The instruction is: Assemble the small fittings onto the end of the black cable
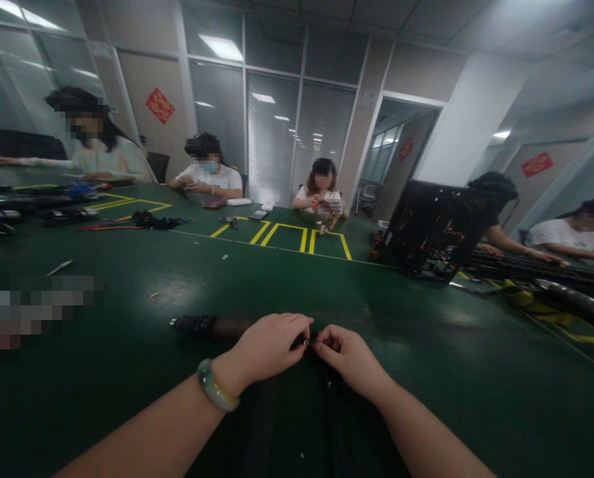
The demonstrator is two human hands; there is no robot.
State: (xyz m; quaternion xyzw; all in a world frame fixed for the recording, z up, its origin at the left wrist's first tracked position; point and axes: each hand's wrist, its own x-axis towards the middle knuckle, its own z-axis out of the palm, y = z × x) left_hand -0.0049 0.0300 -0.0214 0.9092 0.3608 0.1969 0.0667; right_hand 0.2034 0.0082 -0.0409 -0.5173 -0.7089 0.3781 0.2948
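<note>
My left hand (pixel 277 340), with a green bangle (pixel 217 385) on its wrist, is closed in a pinch over the table. Right beside it, my right hand (pixel 344 355) is also closed, thumb against fingertips. A small dark piece with a shiny metal end (pixel 306 342) shows between the two hands; its kind is too small to tell. Behind my left hand lies a dark cylindrical tool (pixel 194 325) with a metal tip pointing left, its other end partly hidden by the hand. A long dark shape (pixel 332 411) runs along the table below my right hand.
Several people sit around the green table (pixel 137 405). A large black case (pixel 433 229) stands at the right, with dark bars (pixel 520 264) beyond. Coloured wires (pixel 122 224) and black parts (pixel 52 212) lie at the left. Small scraps (pixel 154 296) are scattered nearby.
</note>
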